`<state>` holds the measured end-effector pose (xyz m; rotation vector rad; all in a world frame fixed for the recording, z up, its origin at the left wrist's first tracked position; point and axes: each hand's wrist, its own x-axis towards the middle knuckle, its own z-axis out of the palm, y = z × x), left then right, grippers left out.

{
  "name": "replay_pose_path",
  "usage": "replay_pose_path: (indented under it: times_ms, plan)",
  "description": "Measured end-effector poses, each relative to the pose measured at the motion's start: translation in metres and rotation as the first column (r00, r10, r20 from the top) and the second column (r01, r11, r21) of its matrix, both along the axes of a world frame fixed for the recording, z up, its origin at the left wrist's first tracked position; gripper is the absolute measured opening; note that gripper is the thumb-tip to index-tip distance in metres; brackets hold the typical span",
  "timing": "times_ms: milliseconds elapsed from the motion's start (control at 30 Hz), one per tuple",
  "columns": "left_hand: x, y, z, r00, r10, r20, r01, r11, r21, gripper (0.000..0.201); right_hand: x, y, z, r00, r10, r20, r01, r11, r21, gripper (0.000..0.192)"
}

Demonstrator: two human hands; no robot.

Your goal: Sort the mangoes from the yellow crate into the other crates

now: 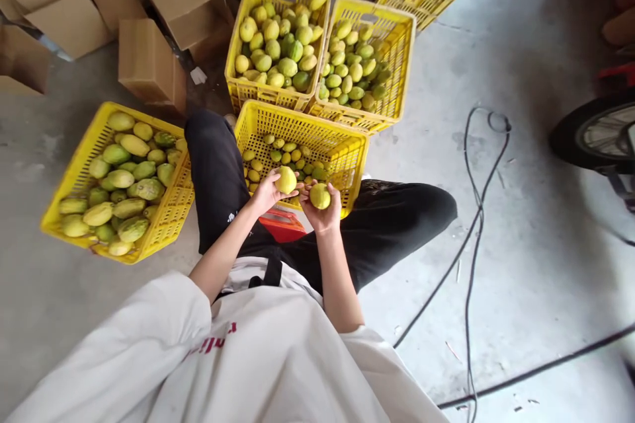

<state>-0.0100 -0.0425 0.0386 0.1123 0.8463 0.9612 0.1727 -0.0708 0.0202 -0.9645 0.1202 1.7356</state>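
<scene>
My left hand (266,194) is closed around a round yellow fruit (286,180). A second round yellow fruit (320,196) rests in the fingers of my right hand (325,217). The two hands are close together, over the near edge of a yellow plastic crate (302,120). Smaller green and yellow fruits (292,153) lie on that crate's floor, partly hidden by my hands. I cannot make out the exact kind of fruit.
Two yellow crates full of fruit (278,46) (352,66) stand just beyond. Another crate (166,228) with longer, streaked fruits is left of my knee. Cardboard boxes (149,59) pile up at the back left. A black cable (479,211) and a wheel (600,132) are at the right.
</scene>
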Motion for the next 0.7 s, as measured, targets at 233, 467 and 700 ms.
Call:
replay_pose_path:
  times_ms: [233, 467, 700]
  plan:
    - [0.009, -0.002, -0.015, 0.996, -0.036, -0.083, 0.043, 0.995, 0.089, 0.056, -0.004, 0.016, -0.011, 0.966, 0.202, 0.16, -0.214, 0.975, 0.06, 0.029]
    - [0.009, -0.005, -0.014, 0.993, 0.026, -0.117, -0.01, 0.992, 0.129, 0.042, -0.033, 0.016, -0.018, 0.94, 0.173, 0.293, -0.231, 0.957, 0.174, 0.035]
    - [0.01, 0.004, 0.015, 0.975, 0.222, 0.023, -0.22, 0.972, -0.085, 0.019, -0.029, 0.023, -0.015, 0.983, 0.099, 0.153, -0.124, 0.978, 0.167, 0.044]
